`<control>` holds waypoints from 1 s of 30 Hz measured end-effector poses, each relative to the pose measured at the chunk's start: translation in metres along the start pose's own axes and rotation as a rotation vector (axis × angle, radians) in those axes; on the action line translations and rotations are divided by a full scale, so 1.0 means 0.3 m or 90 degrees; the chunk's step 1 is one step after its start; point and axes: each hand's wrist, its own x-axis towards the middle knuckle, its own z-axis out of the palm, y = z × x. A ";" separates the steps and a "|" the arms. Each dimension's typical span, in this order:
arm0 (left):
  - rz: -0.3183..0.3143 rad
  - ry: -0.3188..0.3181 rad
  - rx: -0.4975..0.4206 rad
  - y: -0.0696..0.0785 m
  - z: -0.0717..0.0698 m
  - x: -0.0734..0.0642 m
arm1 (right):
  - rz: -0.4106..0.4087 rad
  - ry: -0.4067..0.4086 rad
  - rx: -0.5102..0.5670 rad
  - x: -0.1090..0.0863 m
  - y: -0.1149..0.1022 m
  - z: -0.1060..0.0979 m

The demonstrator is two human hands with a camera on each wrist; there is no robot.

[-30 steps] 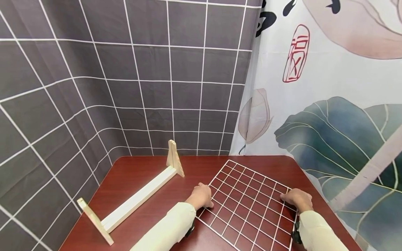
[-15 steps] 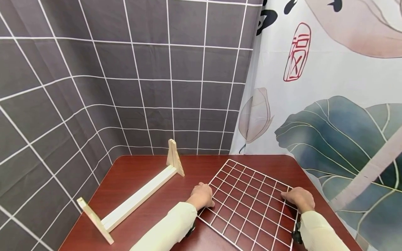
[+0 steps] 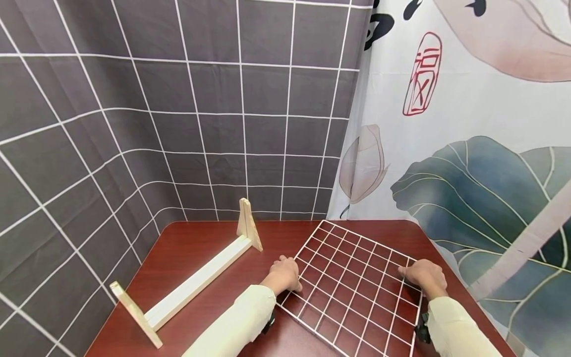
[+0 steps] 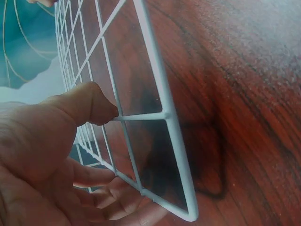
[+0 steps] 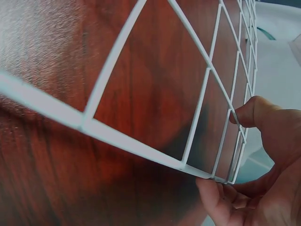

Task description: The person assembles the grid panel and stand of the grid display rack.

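Note:
A white wire grid panel [image 3: 370, 240] spans between my two hands over the right half of the table. My left hand [image 3: 284, 275] grips its left edge; in the left wrist view the thumb [image 4: 96, 106] lies on a wire near the corner, with the fingers around the outer wire. At the opposite edge my right hand [image 3: 426, 277] pinches the panel, its thumb [image 5: 254, 113] on one face and fingers under the rim in the right wrist view. A shadow of the wires falls on the wood, apart from the frame.
On the left of the reddish-brown table [image 3: 192, 248] stands a wooden stand: a white beam [image 3: 198, 282] between a far tapered end piece [image 3: 247, 225] and a near end piece [image 3: 136, 315]. A grey checked curtain [image 3: 214, 139] and a white floral curtain [image 3: 388, 124] hang behind.
The far corner of the grid panel has risen slightly toward the table's back edge. Both hands have shifted a little with it, still gripping its sides. The stand has not moved.

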 end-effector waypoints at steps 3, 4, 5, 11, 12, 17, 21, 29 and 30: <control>-0.008 0.005 -0.003 -0.006 -0.010 -0.002 | -0.008 0.015 -0.009 0.001 -0.023 -0.010; -0.012 0.006 -0.008 -0.009 -0.013 -0.001 | -0.013 0.021 -0.013 0.003 -0.030 -0.013; -0.016 0.007 -0.012 -0.012 -0.015 0.000 | -0.019 0.026 -0.015 0.005 -0.038 -0.017; -0.040 0.021 -0.045 -0.028 -0.021 0.006 | -0.044 0.055 -0.021 0.008 -0.086 -0.054; -0.043 0.025 -0.051 -0.030 -0.023 0.007 | -0.046 0.061 -0.020 0.008 -0.096 -0.064; -0.055 0.056 -0.083 -0.038 -0.034 0.013 | -0.046 0.083 -0.022 0.006 -0.154 -0.118; -0.052 0.079 -0.114 -0.042 -0.044 0.017 | -0.050 0.100 -0.023 0.008 -0.192 -0.161; -0.036 0.094 -0.168 -0.049 -0.054 0.016 | -0.063 0.119 0.005 0.003 -0.217 -0.209; -0.034 0.098 -0.175 -0.050 -0.054 0.016 | -0.063 0.122 0.009 0.002 -0.218 -0.211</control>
